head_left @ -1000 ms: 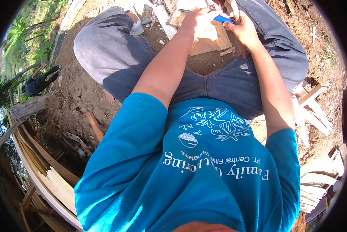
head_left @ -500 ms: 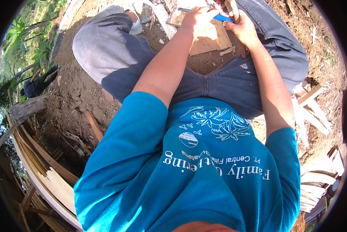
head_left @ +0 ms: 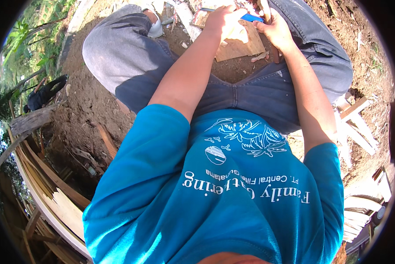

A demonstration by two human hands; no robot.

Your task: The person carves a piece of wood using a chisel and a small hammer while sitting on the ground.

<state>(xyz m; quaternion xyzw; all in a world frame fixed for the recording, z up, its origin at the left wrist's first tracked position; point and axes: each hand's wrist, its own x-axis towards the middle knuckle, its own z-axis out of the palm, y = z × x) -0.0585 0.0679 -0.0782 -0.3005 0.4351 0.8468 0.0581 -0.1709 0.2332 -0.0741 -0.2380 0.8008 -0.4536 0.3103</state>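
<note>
At the top of the head view, my left hand (head_left: 223,22) is closed around a slim straight tool with a blue handle (head_left: 253,18). The tool's narrow grey end sticks out to the left of the fingers; its exact kind cannot be made out. My right hand (head_left: 276,31) is closed around a wooden stick (head_left: 266,8) that points away from me, its thumb at the right end of the blue handle. Beneath both hands, a flat wooden board (head_left: 239,50) lies on the ground between my legs. Bright sunlight washes out the left fingers, and the upper frame edge crops the work.
My bent legs (head_left: 118,53) frame the board on both sides. Wood chips (head_left: 260,57) and offcuts (head_left: 358,110) litter the dirt. Long planks (head_left: 70,211) stand at lower left, beside a log (head_left: 32,121). Another person (head_left: 45,92) is farther off at left.
Both hands keep their hold. My left hand and the blue-handled tool have shifted very slightly up and to the left, and the right hand has barely moved.
</note>
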